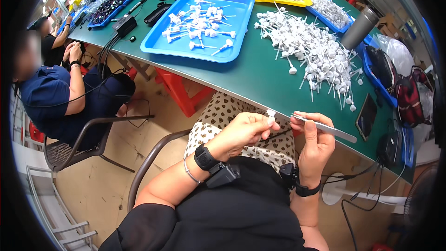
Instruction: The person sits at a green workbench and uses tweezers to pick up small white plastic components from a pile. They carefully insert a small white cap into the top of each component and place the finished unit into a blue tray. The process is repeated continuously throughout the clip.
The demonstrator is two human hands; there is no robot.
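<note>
My left hand (246, 132) pinches a small white pump head (271, 113) between thumb and fingers, above my lap. Any tube on that piece is hidden by the fingers. Silver tweezers (341, 133) lie in the grip of my right hand (317, 144), their tips pointing left toward the white piece but apart from it. On the green table (260, 76) ahead spreads a loose pile of white pump heads with thin tubes (311, 46). More of the same pieces lie scattered in a blue tray (239, 7) to the left of the pile.
Yellow trays (304, 1) heaped with white pieces stand at the back. A grey metal bottle (360, 28) and a phone (366, 117) are on the right. Black cables and a box (124, 25) lie left. A seated co-worker (55, 88) is at the left.
</note>
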